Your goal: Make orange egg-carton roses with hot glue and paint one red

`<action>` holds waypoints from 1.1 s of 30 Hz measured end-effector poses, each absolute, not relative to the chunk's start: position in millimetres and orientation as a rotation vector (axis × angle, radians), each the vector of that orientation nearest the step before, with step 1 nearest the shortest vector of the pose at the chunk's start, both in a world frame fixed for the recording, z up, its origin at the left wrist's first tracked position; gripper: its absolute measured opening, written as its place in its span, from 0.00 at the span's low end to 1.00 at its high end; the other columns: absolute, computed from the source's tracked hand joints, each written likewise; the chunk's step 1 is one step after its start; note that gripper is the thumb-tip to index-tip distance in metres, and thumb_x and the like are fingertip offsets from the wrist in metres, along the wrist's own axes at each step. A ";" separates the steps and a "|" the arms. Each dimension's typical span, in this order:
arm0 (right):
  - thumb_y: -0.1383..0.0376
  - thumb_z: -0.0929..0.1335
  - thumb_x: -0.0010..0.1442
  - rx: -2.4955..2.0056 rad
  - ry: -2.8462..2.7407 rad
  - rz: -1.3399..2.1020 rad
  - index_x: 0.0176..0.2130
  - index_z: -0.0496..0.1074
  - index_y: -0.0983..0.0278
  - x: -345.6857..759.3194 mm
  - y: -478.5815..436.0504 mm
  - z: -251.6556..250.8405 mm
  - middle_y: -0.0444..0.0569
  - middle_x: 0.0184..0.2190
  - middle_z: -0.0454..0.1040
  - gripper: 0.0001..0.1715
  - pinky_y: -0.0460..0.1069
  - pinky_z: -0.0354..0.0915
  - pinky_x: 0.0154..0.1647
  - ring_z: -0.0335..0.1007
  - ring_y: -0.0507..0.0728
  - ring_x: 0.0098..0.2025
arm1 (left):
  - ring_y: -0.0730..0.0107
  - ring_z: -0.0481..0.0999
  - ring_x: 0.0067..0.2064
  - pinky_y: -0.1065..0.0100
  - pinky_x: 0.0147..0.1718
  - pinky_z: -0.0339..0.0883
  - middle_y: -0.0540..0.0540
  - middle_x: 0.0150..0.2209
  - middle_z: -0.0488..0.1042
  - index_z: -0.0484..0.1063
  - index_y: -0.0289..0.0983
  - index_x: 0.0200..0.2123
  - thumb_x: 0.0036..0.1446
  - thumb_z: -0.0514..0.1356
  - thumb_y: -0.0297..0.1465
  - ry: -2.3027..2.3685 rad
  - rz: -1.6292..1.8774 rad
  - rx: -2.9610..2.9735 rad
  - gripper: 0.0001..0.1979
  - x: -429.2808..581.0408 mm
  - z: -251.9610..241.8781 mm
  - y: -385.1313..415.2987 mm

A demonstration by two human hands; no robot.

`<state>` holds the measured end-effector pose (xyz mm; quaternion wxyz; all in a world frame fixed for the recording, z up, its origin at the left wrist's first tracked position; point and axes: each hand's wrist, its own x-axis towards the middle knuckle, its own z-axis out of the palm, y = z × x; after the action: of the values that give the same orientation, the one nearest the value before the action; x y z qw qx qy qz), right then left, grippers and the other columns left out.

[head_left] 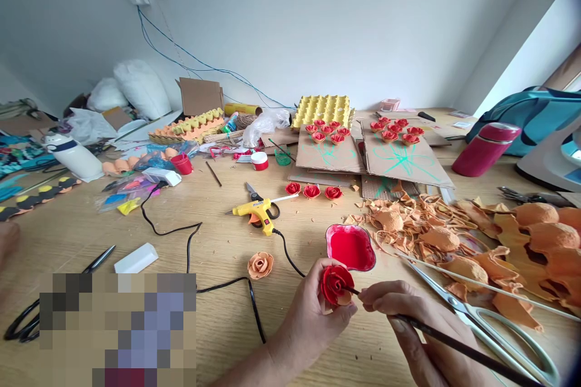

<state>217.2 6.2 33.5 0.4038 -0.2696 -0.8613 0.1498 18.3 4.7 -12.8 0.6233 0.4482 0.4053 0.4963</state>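
Observation:
Between the thumb and fingers of my left hand (313,305) is a rose (336,284) shaped from egg-carton pieces, mostly painted red, with bare orange showing at its lower edge. My right hand (422,320) grips a dark-handled paintbrush (458,341), its tip touching the rose's petals. Just beyond my hands sits a wavy-rimmed dish (327,249) of red paint. An unpainted orange rose (260,265) lies to the left. Three red roses (311,191) stand in a row behind the dish.
A yellow glue gun (261,213) lies by black-handled scissors (255,193), its cord crossing the table. Orange carton scraps (431,233) and large scissors (476,314) are on the right. Painted cardboard sheets (403,160) carry more red roses. A red bottle (485,150) stands at the right; another person's hand (8,245) shows far left.

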 end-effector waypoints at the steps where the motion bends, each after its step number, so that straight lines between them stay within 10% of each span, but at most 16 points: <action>1: 0.74 0.61 0.71 -0.685 -2.183 0.370 0.50 0.67 0.60 217.2 6.5 33.9 0.50 0.41 0.83 0.13 0.41 0.77 0.46 0.85 0.52 0.43 | 0.72 0.69 0.36 0.70 0.40 0.68 0.52 0.36 0.70 0.68 0.38 0.44 0.49 0.69 0.23 0.944 1.137 1.032 0.20 18.5 -12.2 4.8; 33: 0.68 0.64 0.73 -0.795 -2.038 0.427 0.52 0.71 0.59 244.4 10.9 8.4 0.51 0.43 0.81 0.10 0.47 0.79 0.50 0.83 0.57 0.47 | 0.68 0.68 0.39 0.68 0.41 0.66 0.51 0.37 0.70 0.68 0.39 0.44 0.49 0.71 0.27 0.994 1.118 1.014 0.20 17.1 -5.5 3.8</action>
<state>244.4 10.9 8.4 0.4406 -0.3203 -0.8208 0.1719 17.1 3.8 -5.5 0.6187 0.4407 0.4320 0.4861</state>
